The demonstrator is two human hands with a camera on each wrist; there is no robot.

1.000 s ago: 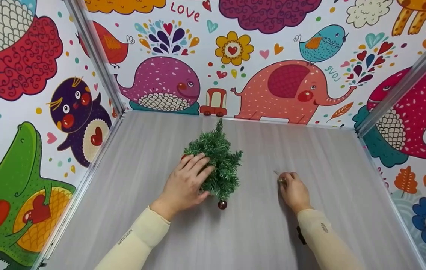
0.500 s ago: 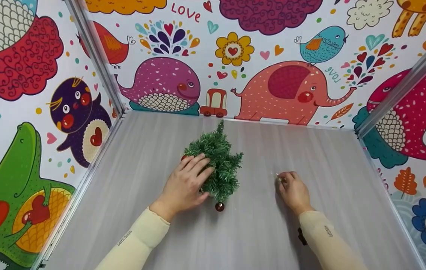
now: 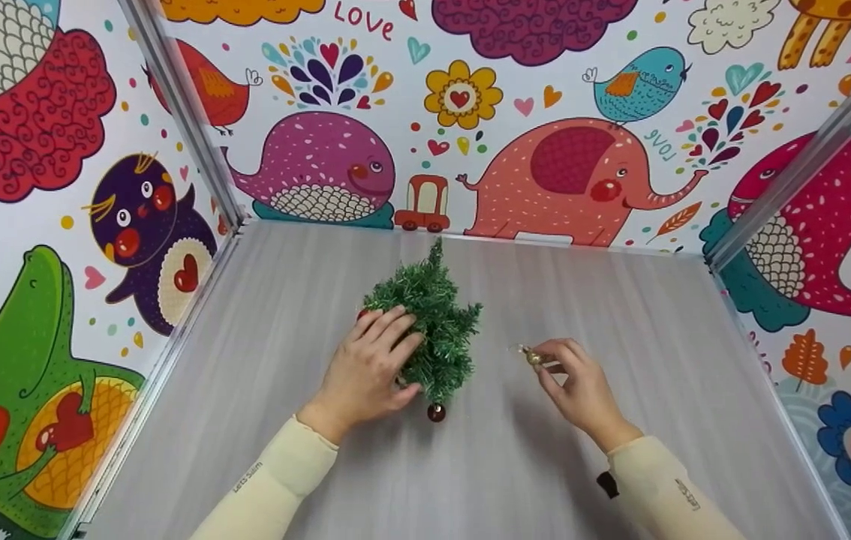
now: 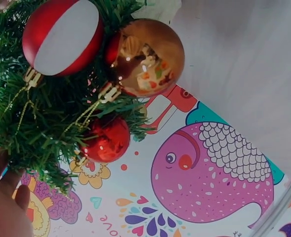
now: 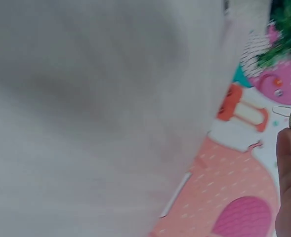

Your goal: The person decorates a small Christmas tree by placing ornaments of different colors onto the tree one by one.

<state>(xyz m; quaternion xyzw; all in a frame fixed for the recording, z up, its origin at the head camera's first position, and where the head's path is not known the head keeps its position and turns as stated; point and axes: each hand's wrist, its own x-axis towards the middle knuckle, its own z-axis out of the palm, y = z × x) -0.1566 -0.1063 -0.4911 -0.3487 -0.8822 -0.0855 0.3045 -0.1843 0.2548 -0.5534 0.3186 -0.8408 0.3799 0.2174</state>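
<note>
A small green artificial Christmas tree (image 3: 437,315) stands mid-table in the head view. My left hand (image 3: 367,375) holds its left side, the fingers partly sunk in the branches. A dark red bauble (image 3: 436,412) hangs at the near side. In the left wrist view a red and white bauble (image 4: 61,37), a shiny gold bauble (image 4: 147,57) and a smaller red bauble (image 4: 105,139) hang on gold strings. To the right of the tree and apart from it, my right hand (image 3: 579,386) pinches a small gold bauble (image 3: 533,358) with a thin hanging loop (image 5: 282,111).
The grey wood-look tabletop (image 3: 305,277) is bounded by printed cartoon panels (image 3: 553,180) at the back and sides. Metal posts (image 3: 181,112) stand at the far corners.
My right hand has lifted off the tabletop and moved left towards the tree, and the gold bauble in its fingertips now shows. The left hand has stayed on the tree.
</note>
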